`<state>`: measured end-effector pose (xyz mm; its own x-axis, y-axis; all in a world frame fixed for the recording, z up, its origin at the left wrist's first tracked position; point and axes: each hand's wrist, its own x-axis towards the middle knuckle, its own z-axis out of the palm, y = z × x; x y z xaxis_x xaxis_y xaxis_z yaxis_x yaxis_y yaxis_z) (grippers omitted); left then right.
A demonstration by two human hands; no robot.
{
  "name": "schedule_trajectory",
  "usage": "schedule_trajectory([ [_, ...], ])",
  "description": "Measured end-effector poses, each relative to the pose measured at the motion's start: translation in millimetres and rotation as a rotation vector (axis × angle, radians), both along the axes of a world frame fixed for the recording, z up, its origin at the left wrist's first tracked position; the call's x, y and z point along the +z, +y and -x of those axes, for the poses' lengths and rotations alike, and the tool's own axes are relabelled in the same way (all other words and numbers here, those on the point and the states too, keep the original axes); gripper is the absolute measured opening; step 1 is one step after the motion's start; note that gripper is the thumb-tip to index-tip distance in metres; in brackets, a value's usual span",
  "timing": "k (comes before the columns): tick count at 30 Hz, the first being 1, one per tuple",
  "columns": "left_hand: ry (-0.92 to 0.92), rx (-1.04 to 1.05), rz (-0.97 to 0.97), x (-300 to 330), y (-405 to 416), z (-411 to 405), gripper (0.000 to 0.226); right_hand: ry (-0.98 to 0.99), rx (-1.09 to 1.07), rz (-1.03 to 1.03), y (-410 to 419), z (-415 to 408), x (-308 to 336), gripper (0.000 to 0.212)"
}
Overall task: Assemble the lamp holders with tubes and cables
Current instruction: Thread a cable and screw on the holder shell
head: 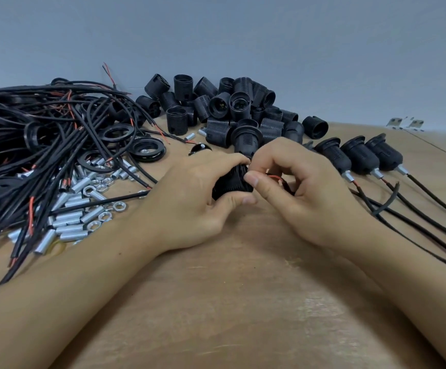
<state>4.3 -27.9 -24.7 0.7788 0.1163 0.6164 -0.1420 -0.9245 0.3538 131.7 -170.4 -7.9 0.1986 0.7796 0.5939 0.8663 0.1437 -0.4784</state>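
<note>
My left hand (189, 198) grips a black ribbed lamp holder (231, 183) at the table's middle, thumb under it and fingers over its top. Touching it from the right, my right hand (299, 190) pinches a cable with a red wire (275, 177) against the holder's end. The cable's black part runs off to the right, mostly hidden behind the fingers. Three assembled holders (360, 155) with metal tubes and cables lie in a row to the right.
A pile of black lamp holders (232, 110) sits at the back. Tangled black and red cables (30, 145) fill the left, with black rings (147, 151), silver tubes (70, 222) and nuts (104, 215) beside them. The wooden table (243, 302) extends toward me.
</note>
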Motion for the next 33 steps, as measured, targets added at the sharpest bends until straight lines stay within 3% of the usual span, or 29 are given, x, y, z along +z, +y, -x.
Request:
schedule_trajectory([
  [9,-0.002,0.005,-0.021,-2,-4,-4,0.042,-0.027,-0.002,-0.009,-1,-1,3,0.012],
  [12,0.066,0.005,0.005,-2,5,-6,0.042,0.114,-0.034,0.138,1,1,1,0.008],
  [15,0.076,0.053,0.024,-3,14,-4,0.049,0.29,-0.073,0.052,-1,-3,10,0.007],
  [17,0.067,0.075,0.017,-3,16,-2,0.051,0.254,-0.102,0.044,-11,-16,24,0.009],
  [20,0.06,0.112,0.017,-3,17,-3,0.051,0.102,-0.137,0.334,-28,-35,36,0.016],
  [22,0.06,0.106,0.036,-3,17,-4,0.05,0.155,-0.144,0.577,-31,-38,37,0.042],
  [24,0.058,0.082,0.057,-2,16,-4,0.051,0.199,-0.14,0.722,-29,-36,32,0.052],
  [28,0.006,0.055,0.179,1,13,-1,0.062,0.224,-0.128,0.601,-24,-27,30,0.056],
  [33,-0.064,0.051,0.166,5,10,2,0.047,0.488,0.006,0.375,-21,-19,29,0.056],
])
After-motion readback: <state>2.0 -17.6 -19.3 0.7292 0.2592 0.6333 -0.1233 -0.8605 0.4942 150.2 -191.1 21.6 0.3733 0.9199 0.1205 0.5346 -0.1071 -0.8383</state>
